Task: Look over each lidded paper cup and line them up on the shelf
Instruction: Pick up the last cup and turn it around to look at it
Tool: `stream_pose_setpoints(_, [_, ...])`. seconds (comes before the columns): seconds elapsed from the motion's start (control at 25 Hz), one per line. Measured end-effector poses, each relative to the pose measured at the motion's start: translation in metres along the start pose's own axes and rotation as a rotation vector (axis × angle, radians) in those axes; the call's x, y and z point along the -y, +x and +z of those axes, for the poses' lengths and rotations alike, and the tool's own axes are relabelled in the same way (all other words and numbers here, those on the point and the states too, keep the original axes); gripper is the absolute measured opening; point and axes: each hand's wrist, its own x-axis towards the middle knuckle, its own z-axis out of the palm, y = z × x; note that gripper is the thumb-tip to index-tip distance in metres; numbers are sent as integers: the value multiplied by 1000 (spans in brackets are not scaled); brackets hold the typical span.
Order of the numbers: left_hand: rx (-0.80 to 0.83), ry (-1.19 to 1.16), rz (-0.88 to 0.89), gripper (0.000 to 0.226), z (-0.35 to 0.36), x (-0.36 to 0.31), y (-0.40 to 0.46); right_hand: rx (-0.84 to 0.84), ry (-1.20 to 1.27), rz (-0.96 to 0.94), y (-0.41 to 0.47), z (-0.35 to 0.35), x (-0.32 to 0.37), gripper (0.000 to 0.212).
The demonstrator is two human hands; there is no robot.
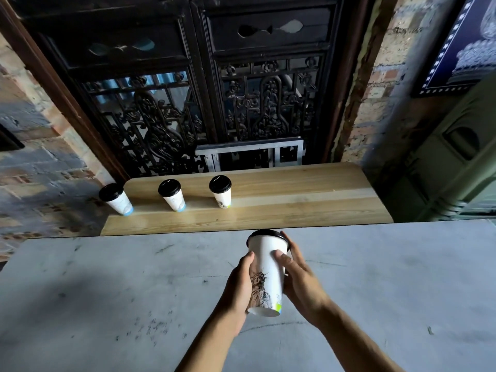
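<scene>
Three cups already stand in a row on the shelf, beyond my fingers. Both my left hand and right hand curl round a fourth cup, tilted over the table so I can check its print.

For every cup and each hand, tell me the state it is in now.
Held cup: lidded, off the table, tilted.
Left cup: lidded, upright on the shelf.
Middle cup: lidded, upright.
Right cup: lidded, upright.
Left hand: grips the held cup.
Right hand: grips it too.
</scene>
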Motion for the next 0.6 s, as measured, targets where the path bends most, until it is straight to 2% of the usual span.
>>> stream_pose_setpoints(0.2, [-43, 206, 142, 53, 4, -1, -11, -16, 78, -21, -10, -3, 0, 53])
stream_pose_setpoints(0.32, [-125, 179, 217, 59, 4, 5, -13, -8, 107, -26, -14, 0, -3, 46])
stream_pose_setpoints(0.6, [-217, 46, 256, 16, -1, 8, -27, 21, 210, 3, -21, 8, -4, 52])
